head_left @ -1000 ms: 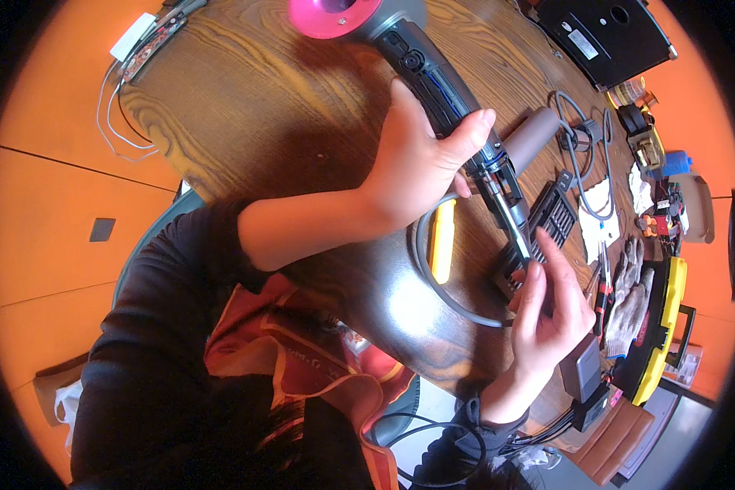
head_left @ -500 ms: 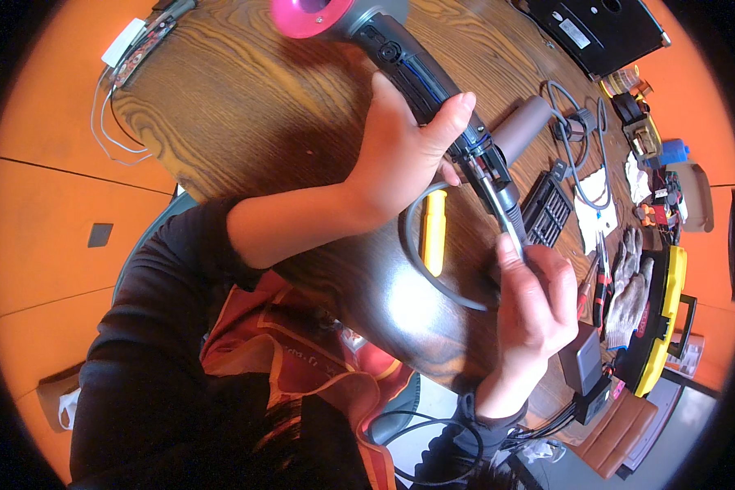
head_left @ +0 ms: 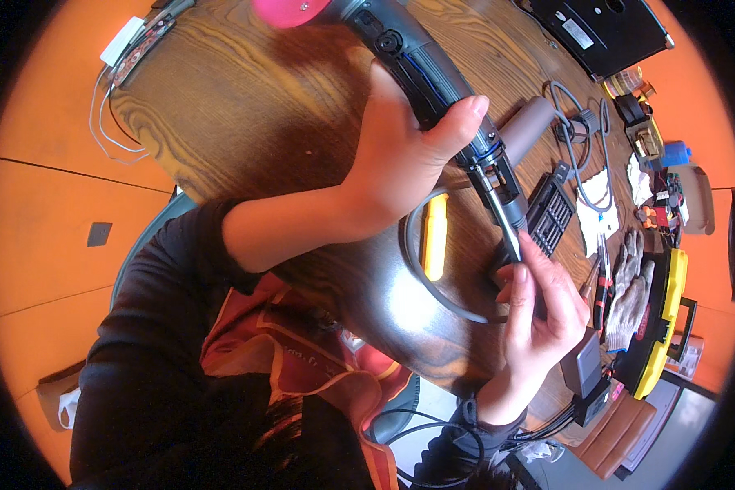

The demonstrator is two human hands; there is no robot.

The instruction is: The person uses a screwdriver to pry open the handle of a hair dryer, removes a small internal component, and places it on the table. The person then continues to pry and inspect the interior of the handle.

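My left hand (head_left: pixel 400 155) is wrapped round the dark grey handle of a hair dryer (head_left: pixel 423 73), whose pink head end reaches past the top edge of the view. The handle's outer cover is off, so black inner parts and a blue wire show. My right hand (head_left: pixel 547 314) pinches a slim silver screwdriver (head_left: pixel 505 216) between thumb and fingers. Its shaft lies along the open lower end of the handle; where the tip sits is too small to tell. The dryer's grey cord (head_left: pixel 441 292) loops below, round a yellow tool handle (head_left: pixel 435 245).
A black case of small bits (head_left: pixel 552 214) lies beside the dryer's lower end, with a grey tube (head_left: pixel 527 126) behind it. Rightward are a coiled cable (head_left: pixel 576 126), work gloves (head_left: pixel 625 302), red-handled pliers (head_left: pixel 603 294) and a grey box (head_left: pixel 582 363). A black panel (head_left: pixel 596 33) lies far right.
The dryer has tilted slightly, its pink end moving up and left and its lower end a little right. My right fingers have shifted their grip on the screwdriver, the thumb now lower.
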